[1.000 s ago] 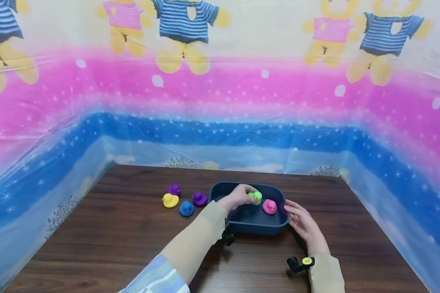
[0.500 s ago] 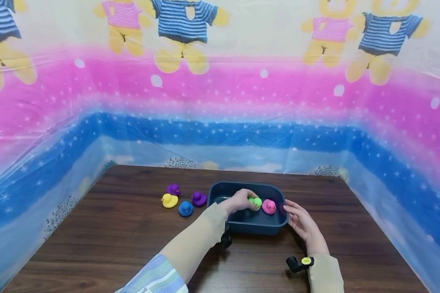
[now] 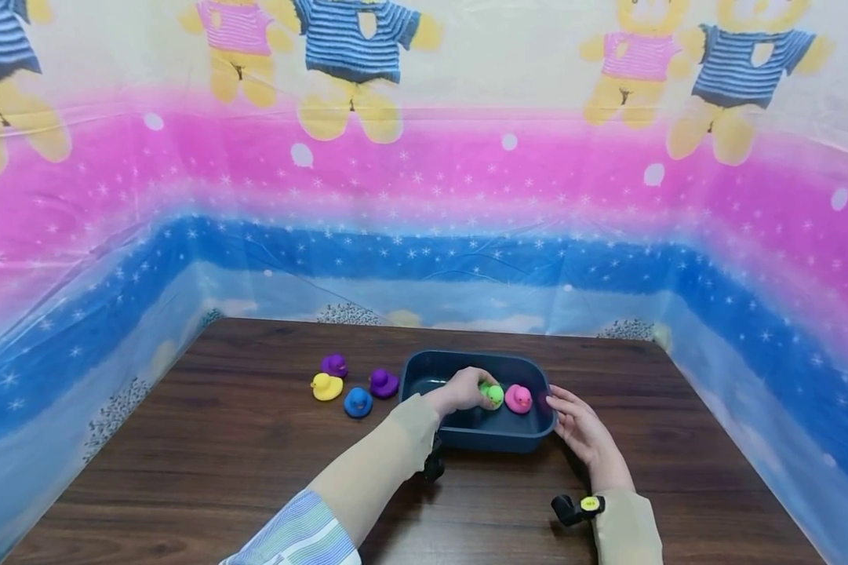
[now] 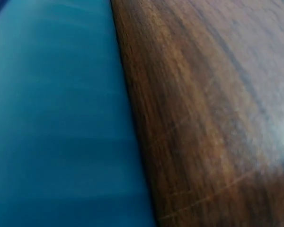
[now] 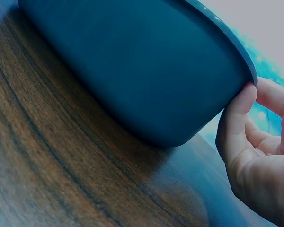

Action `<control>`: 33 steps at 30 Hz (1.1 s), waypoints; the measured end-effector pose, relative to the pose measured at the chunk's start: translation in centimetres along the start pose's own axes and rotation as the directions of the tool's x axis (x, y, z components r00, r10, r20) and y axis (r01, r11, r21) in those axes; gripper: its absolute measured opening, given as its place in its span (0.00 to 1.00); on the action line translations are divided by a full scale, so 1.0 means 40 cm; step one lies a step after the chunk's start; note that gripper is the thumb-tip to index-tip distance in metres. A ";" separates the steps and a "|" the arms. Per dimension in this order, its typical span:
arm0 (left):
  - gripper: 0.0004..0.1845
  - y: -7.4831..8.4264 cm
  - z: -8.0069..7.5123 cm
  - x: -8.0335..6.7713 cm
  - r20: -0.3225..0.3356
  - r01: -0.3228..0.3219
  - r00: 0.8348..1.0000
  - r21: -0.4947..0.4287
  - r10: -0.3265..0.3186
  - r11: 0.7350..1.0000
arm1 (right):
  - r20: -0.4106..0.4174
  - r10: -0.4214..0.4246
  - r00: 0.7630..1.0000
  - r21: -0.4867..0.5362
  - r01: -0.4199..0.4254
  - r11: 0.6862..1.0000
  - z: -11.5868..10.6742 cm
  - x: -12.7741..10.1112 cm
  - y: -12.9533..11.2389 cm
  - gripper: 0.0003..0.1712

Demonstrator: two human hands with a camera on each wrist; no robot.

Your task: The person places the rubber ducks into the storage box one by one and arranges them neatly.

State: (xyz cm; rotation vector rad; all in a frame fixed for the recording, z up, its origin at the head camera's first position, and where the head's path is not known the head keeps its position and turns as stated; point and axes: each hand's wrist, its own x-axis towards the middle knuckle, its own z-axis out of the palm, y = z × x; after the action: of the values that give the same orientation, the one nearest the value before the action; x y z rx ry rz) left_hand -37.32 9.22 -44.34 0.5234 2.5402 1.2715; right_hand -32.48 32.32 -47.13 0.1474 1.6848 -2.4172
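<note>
A dark blue tub (image 3: pixel 497 441) stands mid-table. My left hand (image 3: pixel 474 391) reaches into it from the left and grips a green duck (image 3: pixel 496 395) low inside, right beside a pink duck (image 3: pixel 518 399) that sits in the tub. My right hand (image 3: pixel 563 410) rests against the tub's right end with relaxed fingers. In the right wrist view its thumb (image 5: pixel 240 118) touches the rim of the tub (image 5: pixel 132 71). The left wrist view shows only the tub wall (image 4: pixel 61 123) and the table (image 4: pixel 213 118), with no hand.
Left of the tub, several ducks sit on the wooden table (image 3: pixel 219 463): two purple ducks (image 3: pixel 335 365) (image 3: pixel 383 383), a yellow duck (image 3: pixel 327 386) and a blue duck (image 3: pixel 358 402). A patterned plastic sheet (image 3: pixel 424 235) walls the table on three sides.
My left hand has lowered the green duck deeper into the tub, ending close beside the pink duck. My right hand has stayed at the tub's right end.
</note>
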 end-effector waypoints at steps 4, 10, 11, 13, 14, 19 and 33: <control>0.17 0.003 -0.001 -0.002 -0.014 0.000 1.000 0.038 0.001 0.999 | 0.006 -0.006 1.000 0.001 0.006 1.000 -0.001 0.000 0.000 0.11; 0.20 0.005 -0.010 -0.007 -0.006 0.002 1.000 0.068 -0.002 0.998 | 0.015 -0.012 1.000 0.010 0.012 1.000 0.002 -0.001 -0.002 0.10; 0.20 0.006 -0.013 -0.008 0.000 0.001 1.000 0.068 -0.001 0.998 | 0.007 -0.014 1.000 0.010 0.014 1.000 0.003 -0.002 -0.002 0.11; 0.22 0.007 -0.019 -0.012 0.012 -0.004 1.000 0.072 0.004 0.997 | 0.013 -0.010 1.000 0.006 0.010 1.000 0.004 -0.003 -0.004 0.11; 0.22 0.008 -0.024 -0.015 0.018 -0.007 1.000 0.074 0.005 0.997 | 0.016 -0.007 1.000 0.006 0.007 1.000 0.004 -0.003 -0.004 0.11; 0.25 0.015 -0.062 -0.030 0.068 -0.031 0.997 0.106 0.024 0.994 | 0.028 0.005 1.000 0.017 -0.006 1.000 0.000 -0.001 -0.001 0.11; 0.28 0.033 -0.237 -0.105 0.206 -0.094 0.977 0.162 0.059 0.982 | 0.030 -0.005 1.000 -0.019 0.006 1.000 -0.006 -0.003 0.005 0.11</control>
State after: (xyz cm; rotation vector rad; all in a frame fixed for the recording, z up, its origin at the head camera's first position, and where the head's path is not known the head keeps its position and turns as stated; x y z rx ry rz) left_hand -36.84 1.41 -37.43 0.7525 2.4913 0.9741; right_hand -32.34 32.48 -47.38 0.1029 1.6969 -2.3940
